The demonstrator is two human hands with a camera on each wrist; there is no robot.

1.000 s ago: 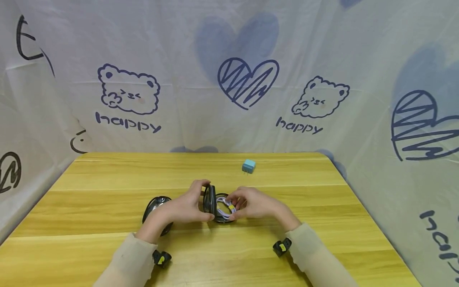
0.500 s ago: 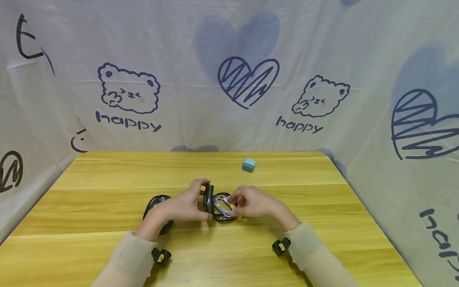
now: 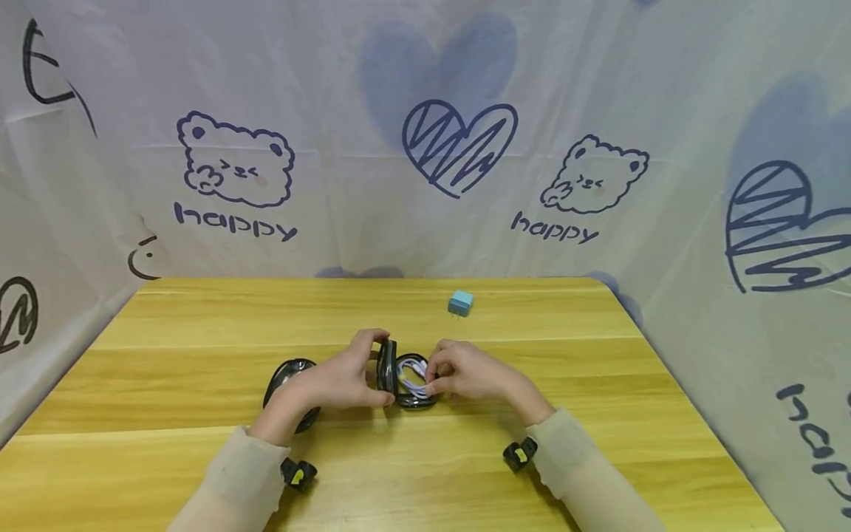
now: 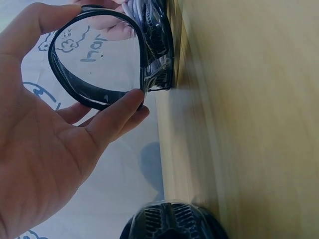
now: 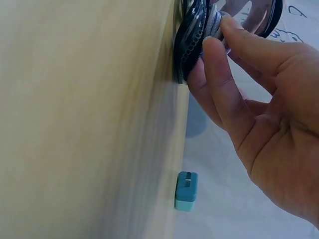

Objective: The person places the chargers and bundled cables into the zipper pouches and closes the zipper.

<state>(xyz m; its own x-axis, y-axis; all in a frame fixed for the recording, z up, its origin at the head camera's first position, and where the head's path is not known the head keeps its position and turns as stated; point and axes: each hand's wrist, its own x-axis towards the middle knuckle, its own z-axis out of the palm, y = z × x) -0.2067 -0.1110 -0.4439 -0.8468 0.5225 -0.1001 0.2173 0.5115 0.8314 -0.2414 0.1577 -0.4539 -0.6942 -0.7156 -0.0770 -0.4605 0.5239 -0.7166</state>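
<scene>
A small round case with clear walls and black zipped trim stands opened on the table. My left hand (image 3: 335, 383) grips its raised lid (image 3: 388, 367) between thumb and fingers, holding it nearly upright. In the left wrist view the lid's black rim (image 4: 143, 55) shows a clear window. Inside the base (image 3: 416, 403) lies a coiled lilac cable (image 3: 414, 390). My right hand (image 3: 477, 373) pinches the coil's right side with thumb and fingertips; the right wrist view shows the coil's edge (image 5: 213, 22) between them. A second similar case (image 3: 281, 375) sits partly hidden behind my left wrist.
A blue plug-in charger (image 3: 460, 303) with its prongs showing lies towards the back of the wooden table (image 3: 425, 473). A white printed cloth (image 3: 359, 185) hangs behind and along the sides. Black wrist cameras are strapped to both wrists.
The coil has shifted slightly inside the base, and the yellow band on it is now out of sight by my right fingers. My left hand keeps the lid raised, almost unmoved.
</scene>
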